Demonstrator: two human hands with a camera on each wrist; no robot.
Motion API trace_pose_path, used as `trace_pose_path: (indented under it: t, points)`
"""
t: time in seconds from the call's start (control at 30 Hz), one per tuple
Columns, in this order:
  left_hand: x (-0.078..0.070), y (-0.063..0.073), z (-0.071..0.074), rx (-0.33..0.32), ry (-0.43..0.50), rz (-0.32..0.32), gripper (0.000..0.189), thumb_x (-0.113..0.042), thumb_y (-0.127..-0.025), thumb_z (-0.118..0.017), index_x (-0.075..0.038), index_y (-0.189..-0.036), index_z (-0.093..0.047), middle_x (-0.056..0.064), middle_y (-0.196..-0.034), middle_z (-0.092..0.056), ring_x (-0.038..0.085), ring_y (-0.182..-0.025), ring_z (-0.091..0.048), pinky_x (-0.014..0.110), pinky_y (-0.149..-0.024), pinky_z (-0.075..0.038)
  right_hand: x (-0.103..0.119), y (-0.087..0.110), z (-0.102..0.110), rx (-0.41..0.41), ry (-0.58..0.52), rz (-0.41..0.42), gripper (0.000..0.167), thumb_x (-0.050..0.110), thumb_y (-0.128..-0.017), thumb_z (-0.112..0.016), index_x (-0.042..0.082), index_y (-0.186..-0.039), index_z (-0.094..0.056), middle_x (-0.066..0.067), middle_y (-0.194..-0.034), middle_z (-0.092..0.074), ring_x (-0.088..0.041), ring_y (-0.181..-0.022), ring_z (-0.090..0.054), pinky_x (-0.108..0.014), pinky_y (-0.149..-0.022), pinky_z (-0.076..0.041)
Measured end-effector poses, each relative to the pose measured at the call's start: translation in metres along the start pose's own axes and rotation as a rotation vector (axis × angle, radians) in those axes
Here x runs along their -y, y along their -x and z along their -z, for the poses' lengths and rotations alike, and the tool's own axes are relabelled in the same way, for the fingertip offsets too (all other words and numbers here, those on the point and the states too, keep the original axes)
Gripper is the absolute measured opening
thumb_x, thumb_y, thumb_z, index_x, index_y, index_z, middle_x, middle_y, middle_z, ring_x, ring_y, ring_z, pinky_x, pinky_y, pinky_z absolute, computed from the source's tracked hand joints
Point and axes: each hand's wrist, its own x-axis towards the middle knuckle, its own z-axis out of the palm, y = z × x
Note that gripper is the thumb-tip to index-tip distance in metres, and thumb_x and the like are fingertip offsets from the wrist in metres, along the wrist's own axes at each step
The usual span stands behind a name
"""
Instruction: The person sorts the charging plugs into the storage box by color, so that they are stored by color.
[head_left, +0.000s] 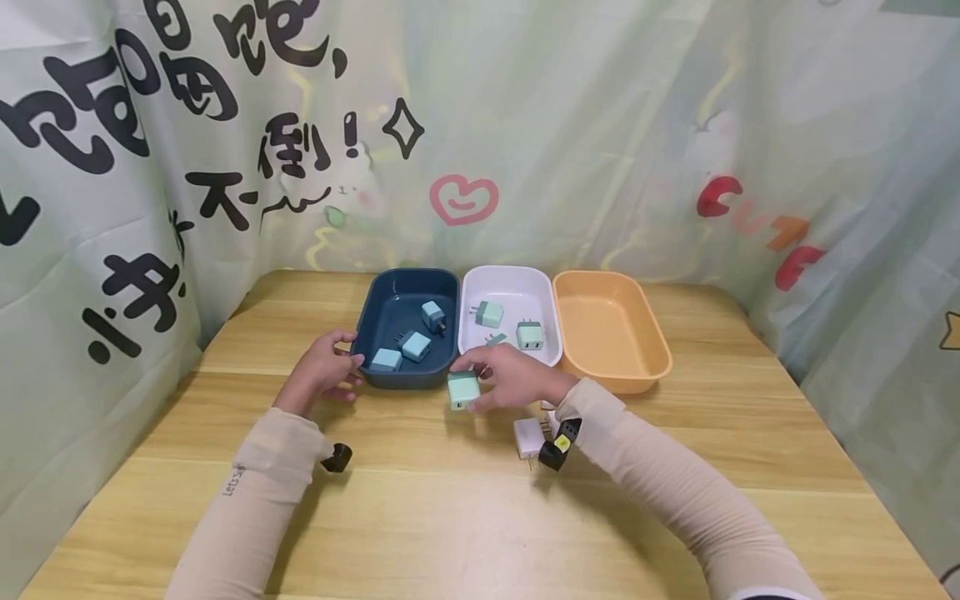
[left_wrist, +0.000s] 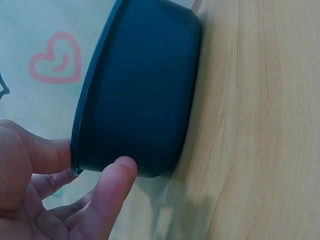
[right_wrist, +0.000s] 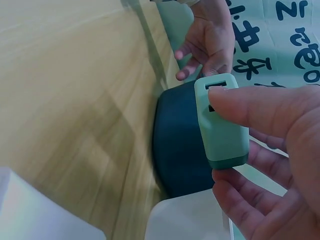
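My right hand (head_left: pixel 510 377) pinches a mint-green USB wall charger (head_left: pixel 463 392) between thumb and fingers, just in front of the bins. Two USB ports show on the charger's end in the right wrist view, with the thumb (right_wrist: pixel 250 107) over one. At the left, my left hand (head_left: pixel 321 373) holds the dark blue bin (head_left: pixel 405 380) by its near left corner, fingertips at the rim and outer wall. Inside that bin lie several blue chargers, one of them this light blue charger (head_left: pixel 415 345). The white bin (head_left: pixel 510 279) contains several mint-green chargers, including one green charger (head_left: pixel 529 335).
An orange bin (head_left: pixel 609 321) stands at the right of the row, with nothing in it. White chargers (head_left: pixel 528 437) lie on the wooden table (head_left: pixel 420 517) below my right wrist, partly hidden by it. A printed curtain (head_left: pixel 570 150) hangs behind the table.
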Motion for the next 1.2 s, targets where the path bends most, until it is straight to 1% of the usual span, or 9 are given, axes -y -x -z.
trace_pose_path:
  t: [0.2, 0.3, 0.47, 0.67, 0.73, 0.83, 0.93, 1.13, 1.2]
  points:
    - [-0.002, 0.0, 0.0, -0.002, 0.0, 0.007, 0.056, -0.006, -0.1, -0.05, -0.009, -0.152, -0.028, 0.023, -0.126, -0.045, 0.028, -0.083, -0.062, 0.039, -0.063, -0.059, -0.005, -0.002, 0.004, -0.046, -0.012, 0.019, 0.05, 0.015, -0.075, -0.084, 0.005, -0.121, -0.064, -0.002, -0.116, -0.064, -0.015, -0.094, -0.058, -0.027, -0.085, -0.053]
    - [-0.003, 0.0, 0.0, -0.006, -0.002, 0.011, 0.056, -0.007, -0.101, -0.05, -0.01, -0.152, -0.028, 0.023, -0.127, -0.045, 0.028, -0.084, -0.062, 0.039, -0.064, -0.059, -0.007, -0.003, 0.006, -0.073, -0.016, 0.017, 0.05, 0.015, -0.075, -0.084, 0.006, -0.12, -0.065, -0.001, -0.116, -0.065, -0.014, -0.094, -0.058, -0.029, -0.085, -0.053]
    - [-0.004, 0.0, 0.0, -0.01, -0.004, 0.008, 0.056, -0.008, -0.1, -0.051, -0.01, -0.152, -0.028, 0.023, -0.127, -0.045, 0.03, -0.086, -0.062, 0.039, -0.064, -0.059, -0.009, -0.003, 0.009, -0.11, -0.05, 0.005, 0.049, 0.012, -0.073, -0.085, 0.005, -0.118, -0.066, -0.002, -0.114, -0.065, -0.015, -0.094, -0.06, -0.032, -0.085, -0.054]
    - [0.002, 0.002, 0.0, -0.003, -0.005, 0.018, 0.057, -0.006, -0.1, -0.051, -0.009, -0.152, -0.027, 0.024, -0.126, -0.046, 0.029, -0.084, -0.062, 0.039, -0.064, -0.059, -0.013, -0.005, 0.008, -0.117, -0.1, -0.016, 0.049, 0.008, -0.073, -0.084, 0.001, -0.118, -0.065, -0.006, -0.113, -0.065, -0.02, -0.094, -0.059, -0.033, -0.086, -0.055]
    - [0.003, 0.002, 0.0, -0.003, 0.004, 0.021, 0.057, -0.006, -0.1, -0.051, -0.01, -0.152, -0.027, 0.023, -0.126, -0.045, 0.029, -0.084, -0.062, 0.04, -0.063, -0.059, -0.014, -0.005, 0.009, -0.129, -0.097, -0.027, 0.048, 0.007, -0.073, -0.083, 0.002, -0.118, -0.065, -0.005, -0.112, -0.064, -0.02, -0.093, -0.059, -0.033, -0.085, -0.055]
    - [0.002, 0.001, 0.0, -0.008, 0.015, 0.009, 0.056, -0.007, -0.1, -0.051, -0.01, -0.152, -0.028, 0.023, -0.127, -0.045, 0.029, -0.084, -0.062, 0.04, -0.063, -0.059, -0.017, -0.007, 0.012, -0.156, -0.09, -0.05, 0.048, 0.006, -0.073, -0.084, 0.004, -0.117, -0.066, -0.004, -0.11, -0.064, -0.021, -0.093, -0.059, -0.036, -0.085, -0.055]
    - [0.0, 0.001, 0.0, -0.008, 0.015, 0.009, 0.057, -0.007, -0.1, -0.051, -0.01, -0.152, -0.028, 0.023, -0.127, -0.045, 0.03, -0.086, -0.062, 0.039, -0.063, -0.059, -0.02, -0.009, 0.015, -0.162, -0.086, -0.08, 0.048, 0.006, -0.073, -0.084, 0.005, -0.117, -0.066, -0.004, -0.11, -0.064, -0.023, -0.092, -0.06, -0.038, -0.085, -0.055]
    - [-0.002, 0.001, 0.0, -0.012, 0.012, 0.023, 0.056, -0.006, -0.1, -0.05, -0.01, -0.152, -0.027, 0.023, -0.127, -0.045, 0.029, -0.086, -0.062, 0.039, -0.064, -0.059, -0.025, -0.012, 0.022, -0.156, -0.075, -0.141, 0.049, 0.007, -0.074, -0.083, 0.005, -0.119, -0.065, -0.006, -0.11, -0.062, -0.024, -0.095, -0.059, -0.031, -0.085, -0.055]
    - [-0.002, 0.0, -0.001, -0.013, 0.012, 0.026, 0.056, -0.007, -0.101, -0.05, -0.012, -0.152, -0.028, 0.022, -0.127, -0.045, 0.029, -0.086, -0.062, 0.039, -0.064, -0.059, -0.028, -0.012, 0.025, -0.159, -0.081, -0.157, 0.049, 0.006, -0.074, -0.084, 0.005, -0.119, -0.064, -0.007, -0.11, -0.061, -0.024, -0.096, -0.059, -0.031, -0.085, -0.055]
